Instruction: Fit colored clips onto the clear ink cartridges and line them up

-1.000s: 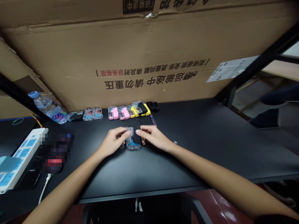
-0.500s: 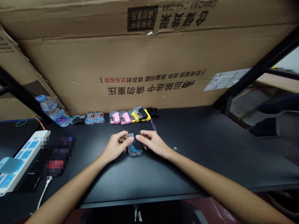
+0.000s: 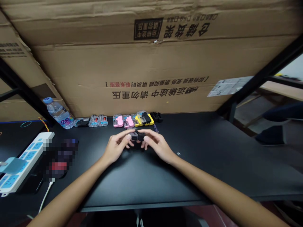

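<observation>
Between both hands, a little above the desk, is a small clear-and-black plastic case (image 3: 137,136), its dark narrow edge facing me. Its left end is pinched by thumb and fingers of my left hand (image 3: 115,147). The black right end sits in the grip of my right hand (image 3: 158,144). Fingertips of both hands curl beneath and partly hide it. Behind stands a row of similar small cases: one clear and black (image 3: 81,122), two clear with red bits (image 3: 98,120), pink-and-clear ones (image 3: 118,121) and yellow-and-clear ones (image 3: 142,119).
Black parts (image 3: 156,117) end the row, with a thin purple item (image 3: 155,128) nearby. A small white piece (image 3: 178,154) lies right on the black desk (image 3: 213,157). At left are a water bottle (image 3: 60,114), power strip (image 3: 26,160) and blurred-out phone (image 3: 62,157). Cardboard (image 3: 146,66) stands behind.
The case has been tipped from showing its broad face with blue parts to showing its narrow edge. Both hands have turned with it, and the view has shifted slightly.
</observation>
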A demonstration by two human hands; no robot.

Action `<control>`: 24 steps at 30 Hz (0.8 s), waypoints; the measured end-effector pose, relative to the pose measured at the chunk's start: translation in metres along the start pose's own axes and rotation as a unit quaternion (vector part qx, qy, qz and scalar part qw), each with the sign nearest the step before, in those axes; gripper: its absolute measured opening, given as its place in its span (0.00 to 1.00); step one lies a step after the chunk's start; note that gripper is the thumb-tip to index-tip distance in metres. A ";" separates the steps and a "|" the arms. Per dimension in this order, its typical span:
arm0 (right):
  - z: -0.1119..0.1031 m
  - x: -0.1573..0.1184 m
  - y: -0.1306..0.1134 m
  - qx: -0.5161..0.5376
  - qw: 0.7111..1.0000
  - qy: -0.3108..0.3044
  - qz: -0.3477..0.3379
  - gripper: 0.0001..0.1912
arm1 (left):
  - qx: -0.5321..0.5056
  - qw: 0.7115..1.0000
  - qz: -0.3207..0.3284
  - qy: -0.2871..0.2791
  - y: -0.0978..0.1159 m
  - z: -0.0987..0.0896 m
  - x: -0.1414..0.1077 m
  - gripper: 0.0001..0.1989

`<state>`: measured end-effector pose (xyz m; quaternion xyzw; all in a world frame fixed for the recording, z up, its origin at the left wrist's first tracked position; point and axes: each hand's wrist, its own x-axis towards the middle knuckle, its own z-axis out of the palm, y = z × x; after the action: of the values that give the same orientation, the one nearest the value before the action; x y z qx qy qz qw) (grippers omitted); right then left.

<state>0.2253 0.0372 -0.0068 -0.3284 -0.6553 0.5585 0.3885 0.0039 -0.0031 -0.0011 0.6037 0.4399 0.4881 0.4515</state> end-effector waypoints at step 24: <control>-0.004 0.008 0.003 0.012 0.991 0.129 0.005 0.24 | -0.010 0.996 0.012 0.088 -0.003 -0.011 0.009 0.19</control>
<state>0.2245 0.0463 -0.0085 -0.3967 -0.5909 0.5212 0.4709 -0.0055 0.0079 -0.0007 0.5591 0.4653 0.5490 0.4116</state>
